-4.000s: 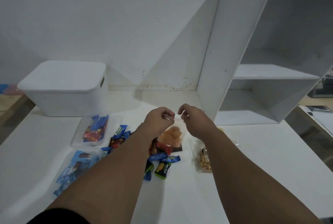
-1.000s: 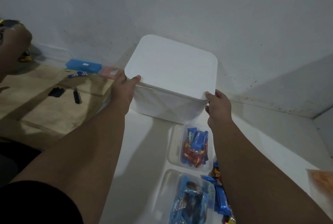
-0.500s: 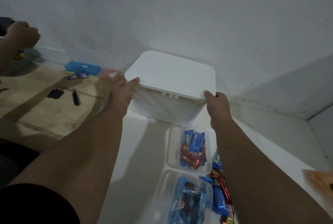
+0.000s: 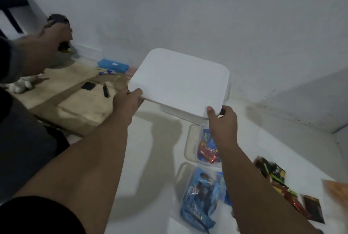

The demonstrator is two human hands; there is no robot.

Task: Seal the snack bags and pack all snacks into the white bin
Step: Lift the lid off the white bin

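The white lid [image 4: 178,83] is raised and tilted above the white bin [image 4: 227,90], whose body shows only at its right and front edges. My left hand [image 4: 128,103] grips the lid's near left corner. My right hand [image 4: 222,120] grips its near right corner. On the white table in front of the bin lie two clear snack bags: one with red and blue wrappers [image 4: 205,149], one with blue wrappers [image 4: 201,194]. Loose dark and red snacks [image 4: 273,175] lie to the right, and an orange snack bag [image 4: 337,190] shows at the right edge.
Another person's hand [image 4: 47,45] reaches in at the upper left over a wooden surface [image 4: 71,94]. A blue case [image 4: 113,65], a pen and small dark items lie on that surface. A grey wall stands right behind the bin.
The lid has come up off the bin and shifted left toward me, held by both hands. Four seconds ago both hands pinched the orange snack bag's top. The other person's hand has moved right.
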